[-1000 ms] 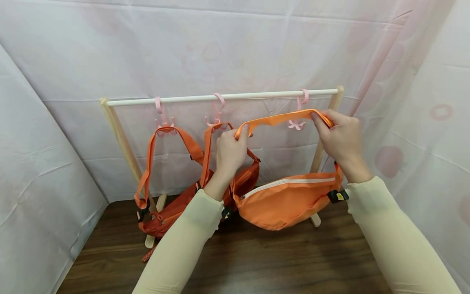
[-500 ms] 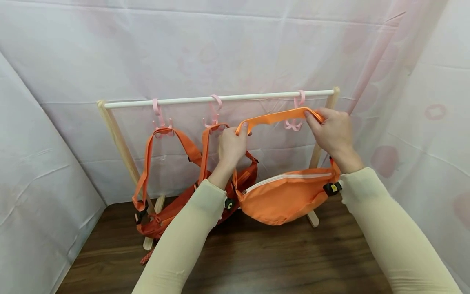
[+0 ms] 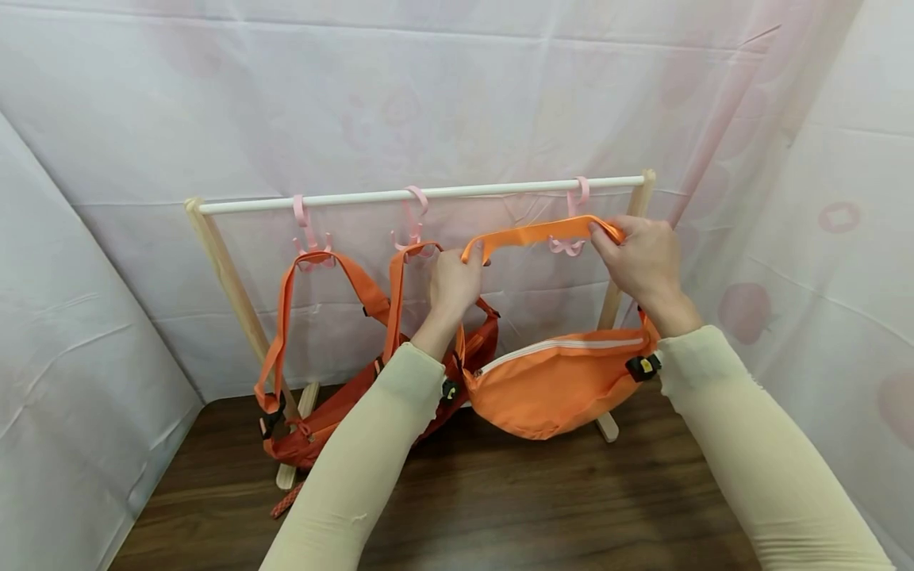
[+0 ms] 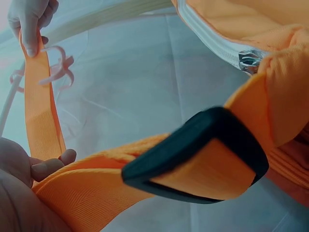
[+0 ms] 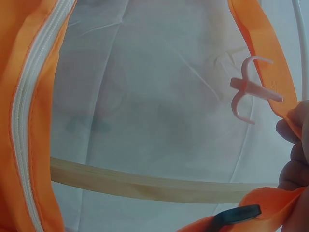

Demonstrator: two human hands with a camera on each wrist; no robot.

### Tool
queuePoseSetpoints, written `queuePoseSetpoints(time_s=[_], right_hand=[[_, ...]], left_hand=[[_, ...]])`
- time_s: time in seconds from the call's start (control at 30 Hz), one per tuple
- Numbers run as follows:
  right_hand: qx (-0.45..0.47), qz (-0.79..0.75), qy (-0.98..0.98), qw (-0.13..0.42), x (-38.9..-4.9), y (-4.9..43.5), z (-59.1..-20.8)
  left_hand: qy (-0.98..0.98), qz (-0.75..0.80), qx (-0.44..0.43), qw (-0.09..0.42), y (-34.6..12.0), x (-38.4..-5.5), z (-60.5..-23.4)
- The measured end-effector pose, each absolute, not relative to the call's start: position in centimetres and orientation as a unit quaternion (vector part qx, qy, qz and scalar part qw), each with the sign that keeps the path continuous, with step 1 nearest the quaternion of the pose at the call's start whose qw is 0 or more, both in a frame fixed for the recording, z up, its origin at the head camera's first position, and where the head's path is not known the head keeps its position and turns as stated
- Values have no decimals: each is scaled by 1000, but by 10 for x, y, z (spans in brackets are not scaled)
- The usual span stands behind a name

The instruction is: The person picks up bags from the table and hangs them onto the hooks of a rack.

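A bright orange waist bag (image 3: 557, 392) with a white zipper (image 5: 21, 116) hangs below its strap (image 3: 528, 235). My left hand (image 3: 454, 284) grips the strap's left end, thumb on top. At the other end my right hand (image 3: 646, 258) pinches it between thumb and fingers. The stretch between them is nearly taut and crosses in front of the rightmost pink hook (image 3: 566, 248) in the head view. In the right wrist view that hook's prongs (image 5: 248, 89) overlap the strap. A black strap slider (image 4: 193, 162) lies close by my left hand in its wrist view.
A white rail (image 3: 485, 191) on wooden posts (image 3: 232, 277) carries more pink hooks, including the left (image 3: 303, 222) and middle (image 3: 412, 218) ones. From these hangs a red-orange bag (image 3: 336, 416), partly hidden by my left sleeve. The dark wooden table (image 3: 557, 507) lies below; white curtains enclose it.
The strap in my hands has come down slightly and now overlaps more of the right hook's stem. The bag has shifted a little with it, and the head view has turned slightly.
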State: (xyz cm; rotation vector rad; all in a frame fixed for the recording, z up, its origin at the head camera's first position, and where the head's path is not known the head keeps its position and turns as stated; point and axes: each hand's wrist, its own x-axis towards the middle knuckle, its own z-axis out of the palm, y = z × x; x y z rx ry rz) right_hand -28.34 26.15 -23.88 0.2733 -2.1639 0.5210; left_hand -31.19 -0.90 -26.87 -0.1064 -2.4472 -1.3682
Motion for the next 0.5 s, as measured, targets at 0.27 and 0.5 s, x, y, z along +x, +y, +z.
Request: queuePoseSetpoints(time_s=[0.27,0.5], right_hand=[[117,205,-872,429,-285,266,-248],[114,213,-879,410,-285,270,-255]], left_hand=[[-868,-471,-46,149,-9,-313,-279],[-864,-483,-48,131,-9,-313,-287]])
